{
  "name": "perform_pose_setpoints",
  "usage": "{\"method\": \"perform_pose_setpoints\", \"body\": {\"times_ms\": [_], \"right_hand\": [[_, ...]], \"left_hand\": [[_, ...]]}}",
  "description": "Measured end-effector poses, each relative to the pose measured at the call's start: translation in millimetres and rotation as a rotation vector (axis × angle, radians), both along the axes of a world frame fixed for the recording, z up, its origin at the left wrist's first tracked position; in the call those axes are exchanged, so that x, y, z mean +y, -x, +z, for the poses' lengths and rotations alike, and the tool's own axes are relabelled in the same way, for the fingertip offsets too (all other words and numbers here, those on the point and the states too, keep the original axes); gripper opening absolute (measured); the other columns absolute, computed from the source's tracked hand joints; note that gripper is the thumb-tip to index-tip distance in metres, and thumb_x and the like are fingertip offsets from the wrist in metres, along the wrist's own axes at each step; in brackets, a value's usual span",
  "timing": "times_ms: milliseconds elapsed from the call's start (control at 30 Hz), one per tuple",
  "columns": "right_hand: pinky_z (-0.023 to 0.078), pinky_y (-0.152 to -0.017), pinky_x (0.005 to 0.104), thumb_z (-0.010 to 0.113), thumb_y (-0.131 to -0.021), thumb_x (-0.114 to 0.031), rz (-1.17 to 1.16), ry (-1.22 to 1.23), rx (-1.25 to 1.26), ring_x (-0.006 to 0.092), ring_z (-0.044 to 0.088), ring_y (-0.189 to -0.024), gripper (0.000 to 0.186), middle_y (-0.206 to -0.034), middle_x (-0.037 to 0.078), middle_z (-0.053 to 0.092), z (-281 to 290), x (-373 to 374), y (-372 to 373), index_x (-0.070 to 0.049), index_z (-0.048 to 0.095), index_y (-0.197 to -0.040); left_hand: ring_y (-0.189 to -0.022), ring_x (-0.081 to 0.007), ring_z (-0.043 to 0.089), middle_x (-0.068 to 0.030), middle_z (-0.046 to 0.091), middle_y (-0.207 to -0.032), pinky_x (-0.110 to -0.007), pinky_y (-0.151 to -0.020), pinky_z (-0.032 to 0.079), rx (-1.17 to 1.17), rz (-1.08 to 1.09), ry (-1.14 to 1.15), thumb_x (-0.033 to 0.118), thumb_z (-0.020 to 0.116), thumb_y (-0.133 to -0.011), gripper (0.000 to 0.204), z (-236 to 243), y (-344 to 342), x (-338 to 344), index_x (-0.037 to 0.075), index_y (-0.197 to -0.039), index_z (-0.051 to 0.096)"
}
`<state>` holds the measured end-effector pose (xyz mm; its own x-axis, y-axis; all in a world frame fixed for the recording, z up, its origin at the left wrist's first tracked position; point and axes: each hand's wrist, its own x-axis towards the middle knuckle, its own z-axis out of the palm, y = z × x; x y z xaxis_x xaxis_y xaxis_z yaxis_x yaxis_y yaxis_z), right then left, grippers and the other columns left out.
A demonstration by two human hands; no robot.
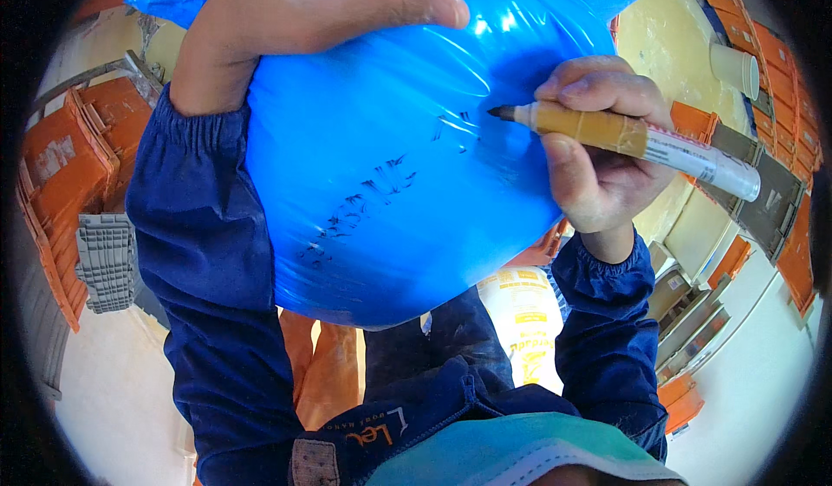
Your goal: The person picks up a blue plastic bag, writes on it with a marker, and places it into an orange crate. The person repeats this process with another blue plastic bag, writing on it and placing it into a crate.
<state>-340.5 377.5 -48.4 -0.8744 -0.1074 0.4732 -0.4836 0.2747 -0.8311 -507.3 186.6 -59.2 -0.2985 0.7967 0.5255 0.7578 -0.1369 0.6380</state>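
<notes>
A full, shiny blue plastic bag [390, 226] fills the middle, its surface taut with creases near the top. Rows of small black pen strokes run slantwise across it. My left hand [286, 18] grips the bag's upper left part, the thumb stretched along the plastic; its other fingers are mostly cut off by the upper edge. In my right hand [598, 139], pinched between thumb and fingers, is a marker pen [641, 139] with a brown front section and a white barrel. Its uncapped dark tip points left, close to the bag beside the uppermost strokes; contact cannot be made out.
Orange plastic crates [74, 152] stand at the left, with a grey ribbed crate [106, 261] below them. More orange crates [780, 70] line the right side, near a white bucket [735, 70]. A white sack with yellow print [524, 321] shows beneath the bag.
</notes>
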Motion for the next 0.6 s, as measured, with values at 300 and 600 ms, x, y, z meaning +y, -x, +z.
{"method": "perform_pose_setpoints", "body": {"times_ms": [300,600], "right_hand": [[0.050,-0.067,0.0271,0.068,-0.069,-0.002,0.066,0.003,-0.044,0.0198,0.059,-0.080,0.024,-0.089,0.015,0.061,3,-2,0,0.003,0.058,-0.091],[0.049,-0.072,0.0272,0.065,-0.071,0.005,-0.130,0.035,-0.176,0.0194,0.060,-0.083,0.021,-0.087,0.013,0.060,7,-13,-9,0.004,0.058,-0.090]], "left_hand": [[-0.083,-0.0154,0.045,0.0035,0.045,-0.061,-0.030,-0.074,0.037,-0.017,0.229,0.328,0.020,0.073,-0.071,0.023,20,-15,2,0.009,-0.091,0.071],[-0.083,-0.0141,0.048,-0.0039,0.066,-0.080,-0.029,-0.076,0.038,-0.116,0.176,0.233,0.012,0.073,-0.071,0.026,13,-12,4,0.010,-0.060,0.050]]}}
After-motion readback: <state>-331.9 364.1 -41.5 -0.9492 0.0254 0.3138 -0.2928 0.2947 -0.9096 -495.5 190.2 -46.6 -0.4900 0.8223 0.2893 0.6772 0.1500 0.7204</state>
